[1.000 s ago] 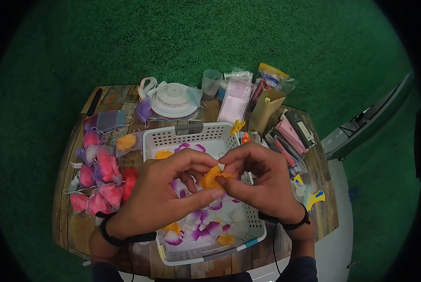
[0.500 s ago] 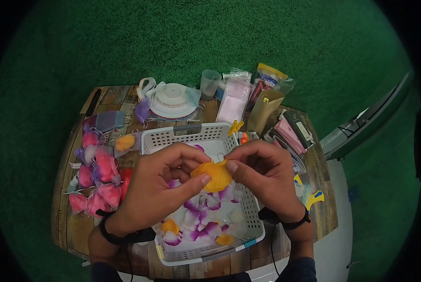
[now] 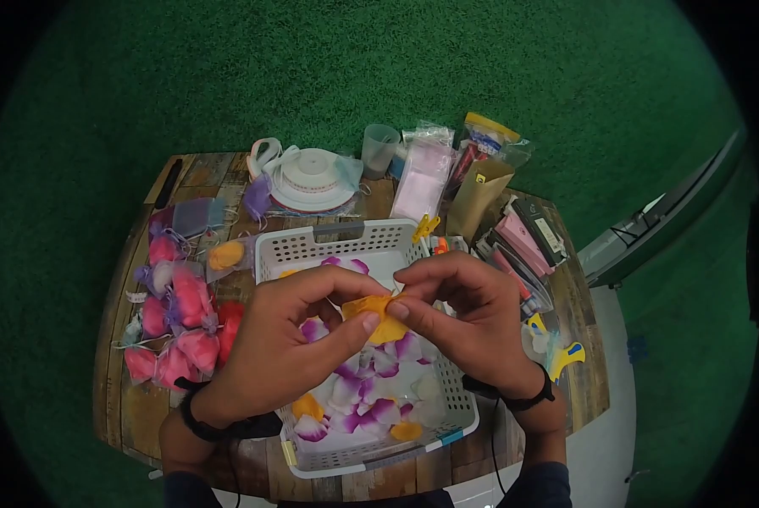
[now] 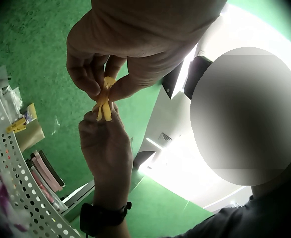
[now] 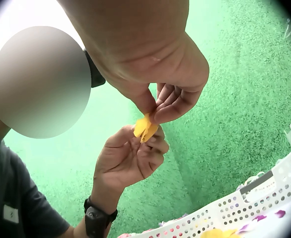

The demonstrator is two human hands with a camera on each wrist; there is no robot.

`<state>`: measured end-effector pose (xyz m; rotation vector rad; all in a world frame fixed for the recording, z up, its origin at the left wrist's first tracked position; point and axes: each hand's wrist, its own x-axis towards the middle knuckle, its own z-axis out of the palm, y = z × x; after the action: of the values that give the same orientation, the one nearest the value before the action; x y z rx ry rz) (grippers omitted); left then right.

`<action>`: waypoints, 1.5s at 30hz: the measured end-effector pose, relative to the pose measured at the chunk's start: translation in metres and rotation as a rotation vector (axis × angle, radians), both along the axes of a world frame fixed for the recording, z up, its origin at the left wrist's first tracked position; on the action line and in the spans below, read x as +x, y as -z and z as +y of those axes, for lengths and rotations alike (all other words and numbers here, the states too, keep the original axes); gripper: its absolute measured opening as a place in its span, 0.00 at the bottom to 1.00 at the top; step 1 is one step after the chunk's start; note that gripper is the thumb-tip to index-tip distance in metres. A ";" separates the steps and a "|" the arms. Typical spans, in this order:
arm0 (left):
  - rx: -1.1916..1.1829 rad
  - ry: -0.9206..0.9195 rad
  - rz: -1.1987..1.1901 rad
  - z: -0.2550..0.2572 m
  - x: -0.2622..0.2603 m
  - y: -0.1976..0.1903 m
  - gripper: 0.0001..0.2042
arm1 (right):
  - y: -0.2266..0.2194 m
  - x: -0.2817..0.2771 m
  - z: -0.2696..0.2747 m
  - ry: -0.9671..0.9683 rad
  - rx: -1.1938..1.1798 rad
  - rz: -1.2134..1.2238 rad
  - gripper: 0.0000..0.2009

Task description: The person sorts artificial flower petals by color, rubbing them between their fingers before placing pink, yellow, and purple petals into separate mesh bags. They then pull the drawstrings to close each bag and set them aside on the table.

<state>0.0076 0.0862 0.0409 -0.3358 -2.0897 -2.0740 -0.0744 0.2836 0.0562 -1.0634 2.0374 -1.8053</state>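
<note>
Thumb and fingertips of my left hand (image 3: 299,326) pinch the left side of a crumpled yellow petal (image 3: 385,330). My right hand (image 3: 477,322) pinches its upper right edge, the two thumbs close together. In the left wrist view the petal (image 4: 105,106) looks folded in narrow layers between both sets of fingertips. Both hands are above a white perforated basket (image 3: 388,461). Purple-and-white petals (image 3: 385,412) and a few yellow ones (image 3: 407,432) lie inside it, partly hidden by the hands.
Pink-filled mesh pouches (image 3: 195,300) lie left of the basket. Behind it are a ribbon spool (image 3: 313,173), a clear cup (image 3: 380,151), plastic packets (image 3: 423,182) and a brown paper bag (image 3: 479,203). A yellow clip (image 3: 426,227) grips the rim. Pink and black boxes (image 3: 528,237) stand right.
The yellow petal was spread wide between the hands half a second ago; now its upper edge is bunched, and the right fingertips have come left toward the left ones.
</note>
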 end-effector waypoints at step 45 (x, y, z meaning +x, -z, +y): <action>0.063 -0.218 0.122 -0.060 -0.010 -0.002 0.10 | -0.004 -0.018 -0.097 -0.080 -0.173 0.207 0.06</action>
<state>-0.0027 0.0259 0.0425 -0.2096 -1.8952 -1.9370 -0.0923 0.1870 0.0599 -1.4141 1.9425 -1.9295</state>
